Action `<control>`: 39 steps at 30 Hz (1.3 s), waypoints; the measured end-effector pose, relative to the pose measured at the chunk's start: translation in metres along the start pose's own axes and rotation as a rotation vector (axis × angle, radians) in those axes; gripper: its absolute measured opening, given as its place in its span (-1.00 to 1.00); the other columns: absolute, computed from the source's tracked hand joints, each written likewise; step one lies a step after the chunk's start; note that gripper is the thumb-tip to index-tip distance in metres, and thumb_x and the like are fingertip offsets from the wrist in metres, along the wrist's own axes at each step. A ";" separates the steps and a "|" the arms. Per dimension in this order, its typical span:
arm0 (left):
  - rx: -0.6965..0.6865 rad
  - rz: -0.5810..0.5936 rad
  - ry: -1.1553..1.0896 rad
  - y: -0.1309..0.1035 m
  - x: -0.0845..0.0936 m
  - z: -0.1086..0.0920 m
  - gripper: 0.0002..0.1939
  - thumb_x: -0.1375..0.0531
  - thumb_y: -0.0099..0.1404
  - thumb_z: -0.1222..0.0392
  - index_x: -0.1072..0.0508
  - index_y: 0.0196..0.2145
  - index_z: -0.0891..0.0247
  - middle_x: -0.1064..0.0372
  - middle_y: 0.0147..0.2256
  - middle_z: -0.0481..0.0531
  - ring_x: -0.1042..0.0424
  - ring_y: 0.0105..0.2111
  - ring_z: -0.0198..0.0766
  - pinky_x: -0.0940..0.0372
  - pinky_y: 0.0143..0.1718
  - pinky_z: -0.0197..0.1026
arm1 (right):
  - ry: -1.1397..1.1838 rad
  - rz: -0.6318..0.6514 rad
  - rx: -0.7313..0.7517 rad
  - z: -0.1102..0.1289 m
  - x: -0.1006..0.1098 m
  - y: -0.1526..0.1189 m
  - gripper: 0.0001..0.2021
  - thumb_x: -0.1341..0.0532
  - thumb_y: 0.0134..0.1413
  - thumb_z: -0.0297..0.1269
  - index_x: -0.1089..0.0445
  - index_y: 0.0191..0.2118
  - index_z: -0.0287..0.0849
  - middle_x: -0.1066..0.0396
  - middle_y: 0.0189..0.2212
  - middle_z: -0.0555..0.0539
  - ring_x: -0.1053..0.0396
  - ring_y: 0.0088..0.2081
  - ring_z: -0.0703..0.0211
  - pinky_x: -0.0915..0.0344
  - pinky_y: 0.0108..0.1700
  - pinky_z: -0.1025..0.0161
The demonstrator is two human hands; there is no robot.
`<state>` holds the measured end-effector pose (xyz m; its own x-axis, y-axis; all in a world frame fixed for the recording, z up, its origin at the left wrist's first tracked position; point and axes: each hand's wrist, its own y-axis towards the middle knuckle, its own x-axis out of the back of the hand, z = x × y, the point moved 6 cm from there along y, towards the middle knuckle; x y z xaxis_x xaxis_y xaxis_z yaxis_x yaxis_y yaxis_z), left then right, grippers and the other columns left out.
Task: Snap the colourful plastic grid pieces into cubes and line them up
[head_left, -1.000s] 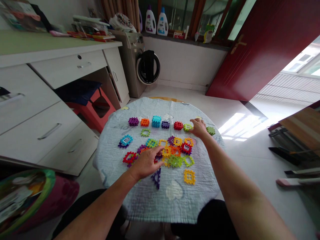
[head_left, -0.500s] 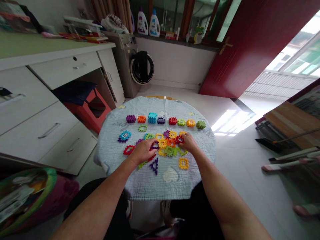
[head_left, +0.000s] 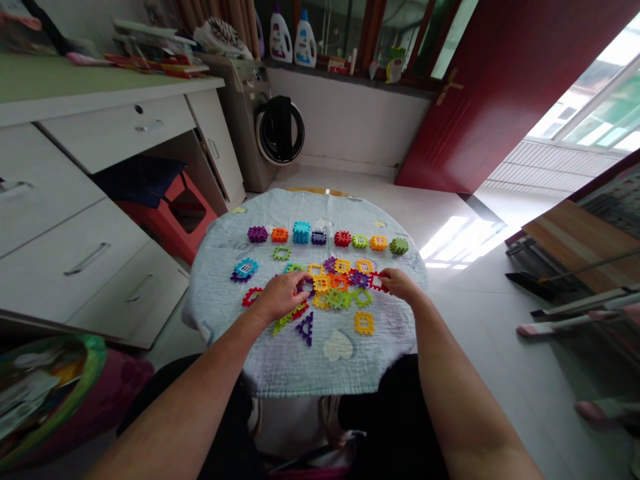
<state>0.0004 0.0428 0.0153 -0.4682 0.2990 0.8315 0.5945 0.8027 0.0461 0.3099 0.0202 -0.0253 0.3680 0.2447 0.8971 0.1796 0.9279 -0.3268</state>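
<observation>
My right hand [head_left: 400, 285] pinches a red square window-shaped building piece [head_left: 377, 282] at the right edge of a loose pile. My left hand [head_left: 283, 295] is at the pile's left side, its fingertips closed on a dark purple square piece [head_left: 307, 287]. Between the hands lie yellow [head_left: 321, 283], orange [head_left: 339, 282] and green [head_left: 339, 300] notched plastic pieces, some overlapping. Below the left hand rest a green triangular piece [head_left: 283, 322] and a purple triangular piece [head_left: 306, 328]. A lone yellow square [head_left: 364, 323] lies nearer me.
Along the far side of the cloth-covered round table [head_left: 230, 353] runs a row of small stacks sorted by colour, among them a blue stack [head_left: 301, 232] and a dark green stack [head_left: 399, 246]. A blue piece [head_left: 245, 269] sits at left. Drawers [head_left: 100, 267] stand beyond the table's left.
My right hand has moved right, drawing the red piece away from the pile and uncovering a purple piece. My left hand stays near the same spot. The whole view has shifted slightly.
</observation>
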 end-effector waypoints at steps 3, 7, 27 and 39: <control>0.007 -0.001 0.005 0.000 -0.001 0.000 -0.63 -0.16 0.17 0.18 -0.41 -0.05 0.23 -0.47 -0.20 0.07 -0.45 -0.23 -0.20 -0.29 -0.17 -0.20 | -0.100 -0.077 -0.045 -0.007 0.001 0.003 -0.71 -0.12 0.04 -0.38 -0.43 -0.10 -0.24 -0.45 -0.26 -0.14 -0.37 -0.24 0.15 -0.19 -0.23 0.32; 0.008 -0.002 0.016 0.001 -0.002 0.000 -0.64 -0.16 0.17 0.19 -0.41 -0.05 0.21 -0.48 -0.19 0.06 -0.45 -0.23 -0.19 -0.29 -0.16 -0.20 | -0.164 -0.210 0.013 0.012 0.002 0.006 -0.59 -0.19 0.01 -0.24 -0.35 0.02 -0.20 -0.34 -0.10 -0.20 -0.31 -0.11 0.06 -0.18 -0.06 0.23; 0.013 0.025 0.052 0.002 -0.003 -0.001 -0.63 -0.15 0.18 0.19 -0.41 -0.03 0.22 -0.47 -0.12 0.09 -0.45 -0.17 -0.15 -0.29 -0.10 -0.17 | -0.142 -0.186 0.221 0.064 -0.015 0.012 -0.54 -0.18 0.01 -0.34 -0.30 0.09 -0.19 -0.31 0.00 -0.21 -0.25 0.01 0.03 -0.11 0.06 0.19; 0.032 0.061 0.095 0.003 -0.005 -0.001 -0.65 -0.14 0.20 0.18 -0.42 -0.04 0.23 -0.47 -0.07 0.08 -0.45 -0.12 -0.14 -0.29 -0.05 -0.18 | -0.004 -0.028 0.521 0.132 -0.047 0.003 -0.66 -0.14 -0.04 -0.53 -0.43 -0.10 -0.25 -0.45 -0.10 -0.17 -0.36 -0.07 0.11 -0.17 0.02 0.22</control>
<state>0.0050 0.0431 0.0118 -0.3667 0.2991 0.8810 0.5981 0.8011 -0.0230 0.1729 0.0488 -0.0290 0.3662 0.2181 0.9046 -0.2886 0.9508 -0.1124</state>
